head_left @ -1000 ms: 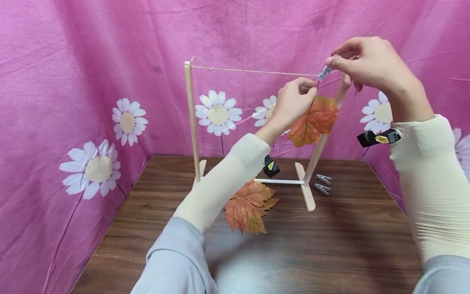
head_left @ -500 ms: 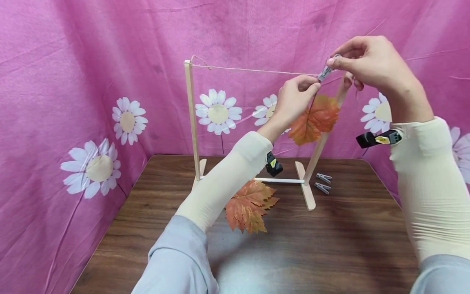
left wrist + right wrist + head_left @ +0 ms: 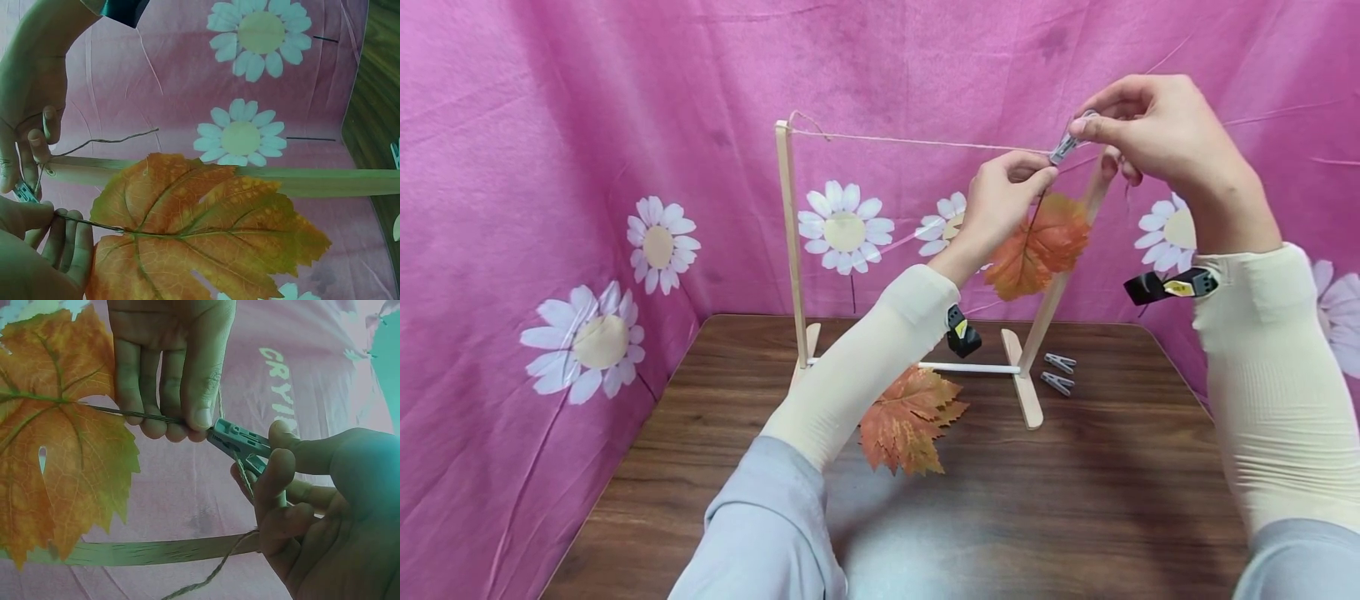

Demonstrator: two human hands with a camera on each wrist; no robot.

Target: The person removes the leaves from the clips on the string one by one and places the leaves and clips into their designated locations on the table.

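Note:
My left hand (image 3: 1000, 196) pinches the thin stem of an orange artificial maple leaf (image 3: 1040, 248), which hangs below the fingers. Between thumb and fingers of my right hand (image 3: 1183, 137) is a grey clothespin (image 3: 1064, 149), tilted down toward the left hand. In the right wrist view, the clothespin (image 3: 240, 442) lies across the twine (image 3: 245, 478), and its tip meets the stem end beside the left thumb. Whether its jaws grip the stem cannot be made out. The left wrist view shows the leaf (image 3: 206, 225) broadly, with the clothespin (image 3: 25, 192) partly hidden by fingers.
The twine (image 3: 917, 142) runs between a left wooden post (image 3: 792, 242) and a right post (image 3: 1048, 321), joined low by a white rod (image 3: 970, 367). Another leaf (image 3: 910, 421) lies on the brown table (image 3: 1112, 517). Two clothespins (image 3: 1057, 383) lie right of the stand's foot.
My left hand has moved slightly right and up, bringing the leaf's stem end to the clothespin's tip. The right hand has stayed almost still.

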